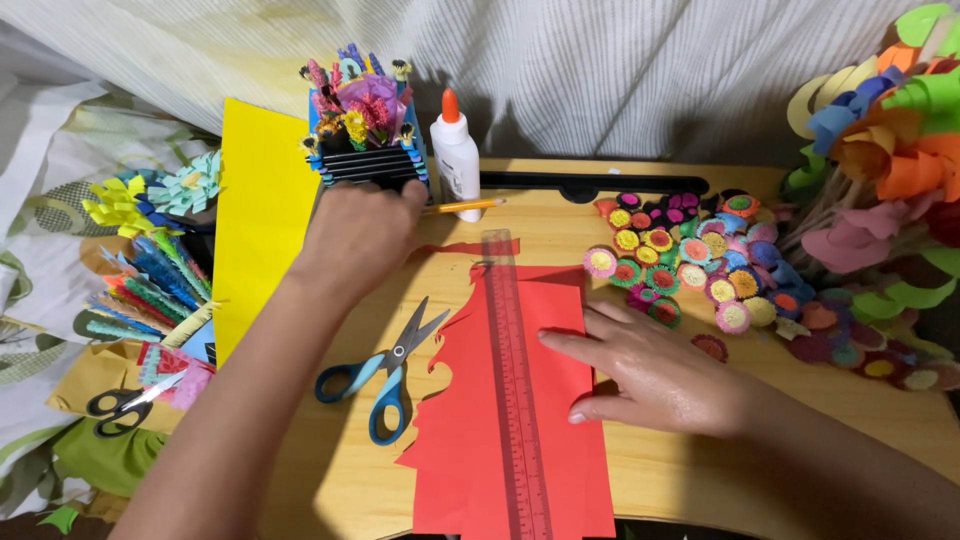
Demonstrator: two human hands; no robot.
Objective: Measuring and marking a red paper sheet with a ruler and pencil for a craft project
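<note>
Reaching toward the back of a small wooden table (640,470), the person's left hand (360,235) closed around the near end of a yellow pencil (470,205) that lay just in front of a white glue bottle (455,160) with an orange cap — the fingers curled, though exactly how firmly they gripped could not be told from above. The right hand (650,375) lay flat and open, fingers spread and palm down on a sheet of red paper (480,440), its fingertips just beside a clear ruler (515,390) that ran lengthways up the sheet.

The red sheet sat at the table's near edge, its left side already cut into a wavy, jagged outline. Blue-handled scissors (385,375) rested open on the wood just left of it. A box of fringed paper flowers (365,110) stood directly behind the left hand, a yellow sheet (260,220) leaned to its left, and a cluster of small rolled paper rosettes (690,260) covered the table's right side.

Doing this step well looked to depend on the pressing hand — keeping paper and ruler pinned so neither slid while the other hand was busy. The pencil lay close to the glue bottle and the flower box, so a clean, low lift seemed wise to avoid knocking either.
</note>
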